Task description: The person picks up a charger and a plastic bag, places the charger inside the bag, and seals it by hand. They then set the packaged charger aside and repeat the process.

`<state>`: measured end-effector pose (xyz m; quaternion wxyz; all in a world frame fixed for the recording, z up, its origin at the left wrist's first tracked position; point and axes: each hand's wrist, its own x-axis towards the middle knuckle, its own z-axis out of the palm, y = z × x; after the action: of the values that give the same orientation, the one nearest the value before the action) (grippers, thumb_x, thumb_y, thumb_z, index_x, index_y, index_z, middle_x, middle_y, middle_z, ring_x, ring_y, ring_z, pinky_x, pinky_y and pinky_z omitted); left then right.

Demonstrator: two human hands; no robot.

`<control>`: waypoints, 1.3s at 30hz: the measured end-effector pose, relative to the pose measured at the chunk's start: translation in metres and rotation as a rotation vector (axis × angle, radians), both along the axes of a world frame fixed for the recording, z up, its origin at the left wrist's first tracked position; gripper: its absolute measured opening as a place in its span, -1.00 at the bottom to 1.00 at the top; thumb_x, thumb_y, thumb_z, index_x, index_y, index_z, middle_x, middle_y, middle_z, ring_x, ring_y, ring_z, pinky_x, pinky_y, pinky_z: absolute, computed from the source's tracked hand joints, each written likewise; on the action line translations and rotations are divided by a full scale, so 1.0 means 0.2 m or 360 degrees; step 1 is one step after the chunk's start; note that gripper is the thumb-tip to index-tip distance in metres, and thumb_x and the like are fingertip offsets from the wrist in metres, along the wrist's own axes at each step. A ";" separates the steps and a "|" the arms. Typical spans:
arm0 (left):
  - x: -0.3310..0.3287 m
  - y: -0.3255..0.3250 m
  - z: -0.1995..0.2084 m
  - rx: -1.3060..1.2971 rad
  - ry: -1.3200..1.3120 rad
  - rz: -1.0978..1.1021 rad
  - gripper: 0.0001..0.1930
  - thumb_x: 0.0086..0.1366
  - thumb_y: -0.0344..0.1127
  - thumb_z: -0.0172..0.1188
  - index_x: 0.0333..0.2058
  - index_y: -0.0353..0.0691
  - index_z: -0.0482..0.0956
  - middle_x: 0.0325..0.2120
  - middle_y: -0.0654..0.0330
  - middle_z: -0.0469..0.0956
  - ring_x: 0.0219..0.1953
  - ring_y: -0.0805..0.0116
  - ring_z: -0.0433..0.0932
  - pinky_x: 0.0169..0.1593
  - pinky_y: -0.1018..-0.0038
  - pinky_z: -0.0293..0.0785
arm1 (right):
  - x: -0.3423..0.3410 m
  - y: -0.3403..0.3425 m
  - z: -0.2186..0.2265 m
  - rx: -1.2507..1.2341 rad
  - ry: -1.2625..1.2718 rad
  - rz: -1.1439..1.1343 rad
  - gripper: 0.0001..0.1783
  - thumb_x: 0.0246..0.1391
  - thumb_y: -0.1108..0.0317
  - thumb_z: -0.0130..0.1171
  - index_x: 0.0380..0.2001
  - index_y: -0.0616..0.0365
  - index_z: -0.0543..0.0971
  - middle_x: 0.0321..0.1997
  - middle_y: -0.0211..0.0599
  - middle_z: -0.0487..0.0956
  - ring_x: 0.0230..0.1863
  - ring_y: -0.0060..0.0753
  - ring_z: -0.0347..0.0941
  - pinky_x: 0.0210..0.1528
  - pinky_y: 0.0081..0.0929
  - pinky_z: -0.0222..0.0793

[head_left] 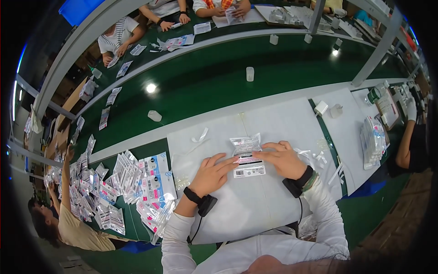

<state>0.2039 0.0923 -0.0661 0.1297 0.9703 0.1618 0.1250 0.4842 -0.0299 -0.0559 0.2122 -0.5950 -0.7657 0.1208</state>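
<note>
Under hands (211, 177), packet (249, 170) — long axis pointing away

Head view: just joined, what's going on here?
A person has both hands on one silver packet, which lies on a white work surface. The fingertips of the left hand and right hand meet its middle from either side; whether they pinch or just press is unclear. A heap of similar packets lies to the left. Beyond is a long green surface with a few small white blocks; other people work around it.
</note>
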 end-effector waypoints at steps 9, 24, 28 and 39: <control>0.05 -0.02 0.02 -0.0269 -0.0127 0.0291 -0.54 0.13 -0.28 0.28 0.06 0.11 0.54 0.02 0.42 0.54 0.14 0.26 0.37 0.11 0.36 0.14 | -0.10 -0.02 -0.01 0.0110 0.0145 -0.0281 -0.45 -0.09 0.35 0.28 0.07 -0.18 0.55 0.01 -0.50 0.57 0.19 -0.32 0.32 0.16 -0.28 0.09; 0.03 -0.06 -0.02 0.0091 -0.0348 0.0688 -0.76 0.09 -0.23 0.34 -0.21 0.15 0.67 -0.07 0.39 0.51 0.03 0.29 0.41 0.05 0.31 0.18 | -0.07 0.03 -0.03 0.0441 0.0019 -0.0396 -0.67 -0.16 0.42 0.32 -0.22 -0.08 0.66 -0.04 -0.37 0.51 0.06 -0.14 0.39 0.05 -0.20 0.28; -0.04 -0.07 0.10 0.0070 -0.0302 0.0640 -0.73 0.12 -0.28 0.30 -0.16 0.13 0.66 -0.06 0.35 0.52 0.01 0.23 0.45 0.05 0.30 0.26 | -0.07 0.24 0.14 0.0596 0.0123 -0.0271 -0.34 -0.21 0.43 0.34 0.09 -0.06 0.51 -0.02 -0.31 0.56 0.00 -0.06 0.43 0.11 -0.17 0.30; -0.85 -0.18 0.23 0.0168 0.0260 0.1352 -0.60 0.12 -0.12 0.28 -0.08 -0.14 0.58 0.06 0.20 0.50 0.03 0.11 0.50 -0.01 0.14 0.44 | 0.37 0.63 0.35 0.0736 -0.0658 -0.0268 -0.28 -0.15 0.48 0.32 0.18 0.11 0.38 0.10 -0.13 0.50 0.07 0.03 0.39 0.12 -0.20 0.30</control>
<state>0.0338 0.0573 -0.0209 0.0037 0.8296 0.5496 0.0981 0.5578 0.0962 0.0133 0.1910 -0.6042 -0.7479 -0.1980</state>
